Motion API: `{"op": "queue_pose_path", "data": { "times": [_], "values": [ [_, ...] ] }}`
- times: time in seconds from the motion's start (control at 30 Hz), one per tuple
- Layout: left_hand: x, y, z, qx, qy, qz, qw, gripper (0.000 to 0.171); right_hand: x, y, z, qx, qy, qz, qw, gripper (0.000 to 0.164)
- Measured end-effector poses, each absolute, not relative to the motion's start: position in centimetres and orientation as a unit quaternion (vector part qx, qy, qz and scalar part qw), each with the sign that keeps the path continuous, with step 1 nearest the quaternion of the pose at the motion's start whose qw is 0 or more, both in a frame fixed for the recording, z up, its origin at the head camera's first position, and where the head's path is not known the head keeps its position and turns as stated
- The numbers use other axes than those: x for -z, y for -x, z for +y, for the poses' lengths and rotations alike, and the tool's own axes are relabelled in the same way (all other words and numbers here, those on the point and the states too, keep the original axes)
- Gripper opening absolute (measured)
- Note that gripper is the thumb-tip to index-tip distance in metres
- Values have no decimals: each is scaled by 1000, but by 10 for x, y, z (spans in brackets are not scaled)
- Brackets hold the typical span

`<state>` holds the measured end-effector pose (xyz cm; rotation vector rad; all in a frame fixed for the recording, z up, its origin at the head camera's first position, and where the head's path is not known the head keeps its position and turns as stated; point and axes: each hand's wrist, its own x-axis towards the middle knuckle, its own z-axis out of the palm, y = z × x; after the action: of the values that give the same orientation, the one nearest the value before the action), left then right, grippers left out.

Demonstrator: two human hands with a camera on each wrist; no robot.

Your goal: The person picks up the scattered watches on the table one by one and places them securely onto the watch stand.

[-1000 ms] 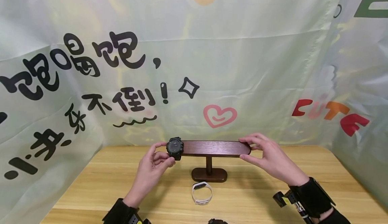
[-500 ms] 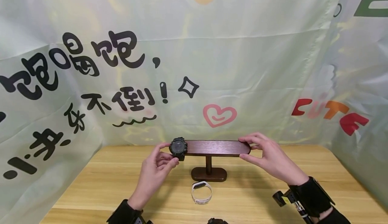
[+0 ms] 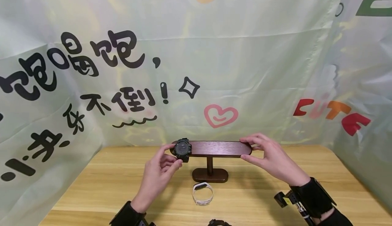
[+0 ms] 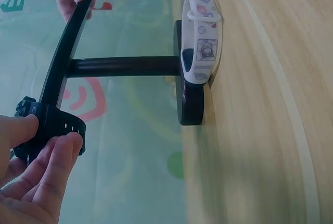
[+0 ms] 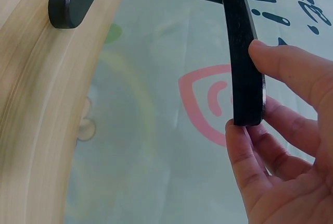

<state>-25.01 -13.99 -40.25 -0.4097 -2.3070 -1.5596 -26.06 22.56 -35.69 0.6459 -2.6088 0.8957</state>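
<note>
A black digital watch [image 3: 182, 148] is looped around the left end of a dark brown wooden watch stand [image 3: 218, 149], its face toward me. My left hand [image 3: 159, 173] pinches the watch between thumb and fingers. In the left wrist view, the watch's strap [image 4: 70, 125] hangs around the bar, with fingertips against it. My right hand [image 3: 269, 158] grips the bar's right end; the right wrist view shows the thumb on one face of the bar [image 5: 244, 62] and fingers at its end and other side. The stand's foot [image 3: 210, 175] rests on the table.
A white patterned fitness band [image 3: 202, 194] stands on the wooden table [image 3: 245, 202] just in front of the stand's foot. Part of another black watch [image 3: 218, 222] shows at the bottom edge of the head view. A printed cloth [image 3: 260, 66] hangs behind the table.
My left hand has slid the black watch a little to the right along the bar, so the bar's left tip now shows beside it. The right hand keeps its grip on the other end.
</note>
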Motion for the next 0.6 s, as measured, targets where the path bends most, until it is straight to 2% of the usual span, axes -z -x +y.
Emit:
{"op": "queue_pose_path", "data": {
  "times": [0.6],
  "values": [
    [404, 251, -127, 540, 159, -808, 172, 54, 358, 261, 226, -314, -222, -911, 147, 44]
  ]
}}
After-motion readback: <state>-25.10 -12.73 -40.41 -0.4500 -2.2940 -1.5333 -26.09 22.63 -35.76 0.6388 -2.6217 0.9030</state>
